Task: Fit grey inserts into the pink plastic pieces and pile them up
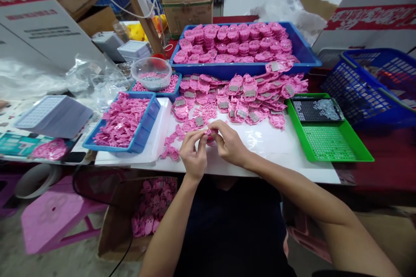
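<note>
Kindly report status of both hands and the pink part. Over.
Left hand and right hand: both pinching small pink part, mostly hidden. Loose pink pieces beside left hand. No blockage seen.

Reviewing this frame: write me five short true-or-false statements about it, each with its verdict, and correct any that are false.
1. The left hand and right hand meet at a small pink part. True.
2. The green tray lies at the picture's left edge. False: the green tray is on the right side of the picture.
3. A large blue tray at the back holds rows of stacked pink pieces. True.
4. The open cardboard box below the table holds yellow toys. False: the cardboard box holds pink pieces.
5. Both hands wear gloves. False: both are bare.
</note>
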Available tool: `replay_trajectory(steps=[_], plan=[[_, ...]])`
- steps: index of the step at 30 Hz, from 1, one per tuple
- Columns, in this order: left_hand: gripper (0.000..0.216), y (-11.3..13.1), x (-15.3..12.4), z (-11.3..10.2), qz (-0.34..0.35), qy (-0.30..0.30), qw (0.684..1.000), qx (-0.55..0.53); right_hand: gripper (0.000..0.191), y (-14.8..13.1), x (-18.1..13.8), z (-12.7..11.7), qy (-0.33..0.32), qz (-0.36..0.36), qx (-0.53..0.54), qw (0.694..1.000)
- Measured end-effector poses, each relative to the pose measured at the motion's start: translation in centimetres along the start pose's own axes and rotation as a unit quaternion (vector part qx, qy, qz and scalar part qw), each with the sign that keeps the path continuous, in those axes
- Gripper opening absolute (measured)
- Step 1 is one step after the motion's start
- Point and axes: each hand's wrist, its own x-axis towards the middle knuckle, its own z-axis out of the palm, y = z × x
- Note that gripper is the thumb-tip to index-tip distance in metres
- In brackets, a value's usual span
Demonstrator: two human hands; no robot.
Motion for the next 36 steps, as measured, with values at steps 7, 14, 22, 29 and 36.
replay_trajectory(steps=[7, 14, 22, 29, 36], plan=[[0.028, -0.9, 0.5, 0.4, -0.187, -0.043, 0.975, -0.108, 0.027, 0.4, 1.8, -4.5, -0.097, 0.062, 0.026, 0.993], [0.032, -0.8, 0.5, 0.6, -0.239, -0.135, 0.954, -0.117, 0.022, 4.4, 1.8, -6.4, -0.044, 0.017, -0.266, 0.963], [0.035, -0.7, 0.4, 0.5, -0.222, -0.117, 0.959, -0.128, 0.026, 3.1, 1.7, -4.9, -0.128, 0.023, -0.173, 0.976], [0.035, -0.8, 0.5, 0.4, -0.199, -0.067, 0.965, -0.157, 0.023, 1.3, 1.7, -3.5, -0.148, 0.145, 0.023, 0.978], [0.035, -0.3, 0.3, 0.7, -0.149, -0.044, 0.972, -0.176, 0.015, 0.4, 1.8, -2.6, -0.103, 0.165, 0.066, 0.979]])
